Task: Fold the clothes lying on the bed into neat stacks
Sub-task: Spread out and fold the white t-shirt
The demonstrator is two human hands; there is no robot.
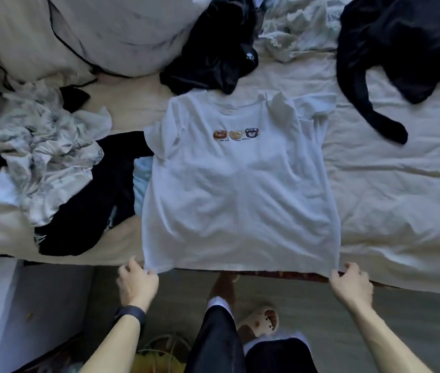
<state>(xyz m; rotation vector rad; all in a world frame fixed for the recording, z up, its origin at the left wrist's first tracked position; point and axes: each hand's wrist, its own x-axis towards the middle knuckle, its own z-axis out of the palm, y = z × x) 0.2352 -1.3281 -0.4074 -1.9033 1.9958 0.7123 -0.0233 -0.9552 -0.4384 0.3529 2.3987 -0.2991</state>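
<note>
Presently, head view only. White T-shirt (pixel 240 189) lies front up on the bed (pixel 391 184), collar away from the person, hem at the near edge of the mattress. Small print of three faces (pixel 236 133) across the chest. Left grip (pixel 137 282), the person's left hand with a dark band at the wrist, has its fingers curled round the left hem corner. Right grip (pixel 350 282) is likewise closed on the right hem corner, and the hem is drawn fairly straight between the two. Far right shoulder and sleeve (pixel 280 106) are rucked up and folded over, not flat. Shallow creases run over the body of the shirt. Judgement: thin knit, light, limp, no stiffness of its own. It should sag wherever unsupported and drag a little on the sheet rather than slide. It is not fragile. Best holds look to be the corners and seams, meaning hem corners and shoulder points. The bunched sleeve likely needs smoothing before any fold. Unfolded items nearby: black garment (pixel 213 49) just beyond the collar, another black garment (pixel 401 49) far right, and a mixed pile (pixel 52 157) on the left.
</note>
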